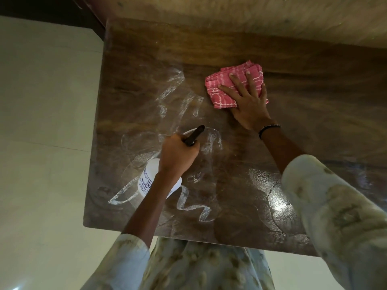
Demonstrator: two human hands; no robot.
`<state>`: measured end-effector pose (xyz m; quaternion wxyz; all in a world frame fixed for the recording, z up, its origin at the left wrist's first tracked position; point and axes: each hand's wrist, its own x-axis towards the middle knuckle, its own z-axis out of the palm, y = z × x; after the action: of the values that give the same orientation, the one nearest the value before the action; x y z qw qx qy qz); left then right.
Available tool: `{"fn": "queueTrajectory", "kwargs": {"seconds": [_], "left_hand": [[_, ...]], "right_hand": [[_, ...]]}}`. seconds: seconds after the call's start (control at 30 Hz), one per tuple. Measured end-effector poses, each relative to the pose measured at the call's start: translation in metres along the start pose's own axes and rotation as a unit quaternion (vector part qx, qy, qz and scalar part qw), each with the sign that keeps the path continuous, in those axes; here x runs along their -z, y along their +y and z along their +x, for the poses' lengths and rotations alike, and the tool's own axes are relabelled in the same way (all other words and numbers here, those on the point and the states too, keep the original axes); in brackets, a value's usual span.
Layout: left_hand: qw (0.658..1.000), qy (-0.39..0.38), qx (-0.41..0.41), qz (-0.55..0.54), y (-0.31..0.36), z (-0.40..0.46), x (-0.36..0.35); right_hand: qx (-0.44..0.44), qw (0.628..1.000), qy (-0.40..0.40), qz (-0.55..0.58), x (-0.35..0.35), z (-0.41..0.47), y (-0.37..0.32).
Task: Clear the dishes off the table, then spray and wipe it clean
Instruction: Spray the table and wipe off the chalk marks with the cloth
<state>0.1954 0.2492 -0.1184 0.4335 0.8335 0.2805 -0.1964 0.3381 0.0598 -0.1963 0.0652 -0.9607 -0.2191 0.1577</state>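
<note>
My left hand point(178, 151) curls tight round a white spray bottle point(150, 178), its dark nozzle point(195, 135) jutting past my knuckles. My right hand point(247, 101) presses spread, straight fingers point(236, 82) onto a folded pink cloth point(219, 88) on the streaked wooden table point(314, 91).

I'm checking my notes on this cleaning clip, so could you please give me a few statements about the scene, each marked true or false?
1. The right hand presses flat on a pink cloth. True.
2. The left hand is empty. False: it grips a white spray bottle by its dark trigger head.
3. Dishes are stacked on the wooden table. False: none are visible.
4. Wet streaks show on the tabletop. True.
5. The cloth lies on the floor. False: it rests on the table.
</note>
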Motion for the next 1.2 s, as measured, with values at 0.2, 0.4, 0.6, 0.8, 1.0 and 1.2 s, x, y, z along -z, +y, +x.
{"fn": "queueTrajectory", "kwargs": {"seconds": [0.2,0.4,0.6,0.8,1.0,1.2], "left_hand": [[1.0,0.008,-0.021,-0.018,-0.014,-0.006,0.01],[0.997,-0.054,-0.054,-0.031,-0.023,-0.013,0.025],[0.988,-0.097,-0.122,-0.019,-0.048,-0.021,0.04],[0.989,-0.102,-0.089,-0.056,-0.062,-0.028,0.04],[0.991,-0.102,-0.078,-0.035,-0.066,-0.036,0.028],[0.988,-0.121,-0.09,0.045,-0.074,-0.056,0.013]], "right_hand": [[0.012,1.0,-0.014,0.013,-0.014,-0.002,-0.078],[0.155,0.986,-0.023,-0.06,-0.033,-0.064,-0.059],[0.094,0.994,0.003,-0.05,-0.027,-0.084,-0.01],[-0.065,0.997,0.036,0.035,-0.037,-0.05,-0.077],[0.097,0.995,-0.002,-0.036,-0.044,-0.075,-0.088],[0.018,0.999,0.021,-0.021,-0.046,-0.124,-0.032]]}}
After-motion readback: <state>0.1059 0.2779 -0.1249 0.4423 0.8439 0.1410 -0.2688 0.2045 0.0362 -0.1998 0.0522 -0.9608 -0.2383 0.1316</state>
